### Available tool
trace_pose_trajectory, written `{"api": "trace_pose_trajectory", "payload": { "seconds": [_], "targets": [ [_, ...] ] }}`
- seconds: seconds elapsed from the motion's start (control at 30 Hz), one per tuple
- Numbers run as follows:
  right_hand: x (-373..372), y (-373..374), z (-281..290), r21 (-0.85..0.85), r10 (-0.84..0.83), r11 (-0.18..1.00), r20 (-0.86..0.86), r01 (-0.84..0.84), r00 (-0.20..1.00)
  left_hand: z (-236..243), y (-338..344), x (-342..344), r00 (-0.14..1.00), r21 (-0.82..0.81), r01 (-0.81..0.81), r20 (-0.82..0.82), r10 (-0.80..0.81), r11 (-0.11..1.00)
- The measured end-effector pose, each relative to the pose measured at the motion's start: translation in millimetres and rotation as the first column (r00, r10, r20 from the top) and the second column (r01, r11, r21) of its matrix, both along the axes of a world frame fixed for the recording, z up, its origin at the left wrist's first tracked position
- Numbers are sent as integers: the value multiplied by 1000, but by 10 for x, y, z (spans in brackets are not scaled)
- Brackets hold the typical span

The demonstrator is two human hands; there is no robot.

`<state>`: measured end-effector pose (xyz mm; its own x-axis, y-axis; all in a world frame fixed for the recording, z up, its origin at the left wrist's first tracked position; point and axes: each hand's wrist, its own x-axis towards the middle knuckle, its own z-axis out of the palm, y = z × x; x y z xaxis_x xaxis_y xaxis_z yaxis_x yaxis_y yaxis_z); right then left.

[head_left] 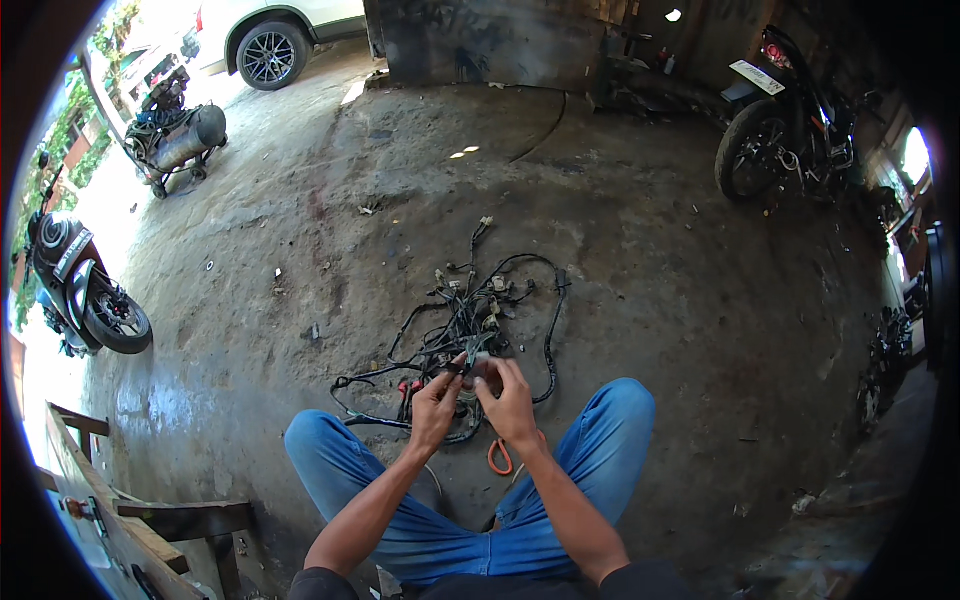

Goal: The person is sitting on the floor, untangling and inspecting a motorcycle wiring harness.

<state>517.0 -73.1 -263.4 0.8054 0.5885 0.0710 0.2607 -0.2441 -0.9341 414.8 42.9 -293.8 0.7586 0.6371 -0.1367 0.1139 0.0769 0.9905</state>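
A tangled wiring harness [468, 318] of black cables, with several pale connectors, lies on the floor in front of me. At its near side my left hand [434, 408] is closed, its thumb and fingers pinching part of the harness. Close beside it, my right hand [508, 402] also grips the harness with bent fingers, next to a pale piece [481, 357]. Exactly which wire or plug sits between the fingertips is too small to make out. A red part [410, 387] lies among the cables left of my left hand. Below my right hand is an orange loop [500, 457], like a scissors handle.
My bent knees in blue jeans [335, 455] flank the harness. A motorcycle [770, 130] stands far right, another [85, 290] at left. An air compressor [180, 140] and a white car [300, 40] are far left. A wooden frame [130, 520] stands near left.
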Motion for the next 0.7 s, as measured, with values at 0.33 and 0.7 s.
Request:
{"api": "trace_pose_trajectory", "payload": {
  "seconds": [0.33, 0.7],
  "targets": [
    [39, 120, -291, 71, -50, 996, 19, 49, 999, 26, -27, 59, 980, 407, 159, -174, -95, 899],
    [805, -210, -477, 206, -634, 656, -374, 727, 677, 35, 117, 68, 969, 244, 96, -245, -34, 965]
  ]
}}
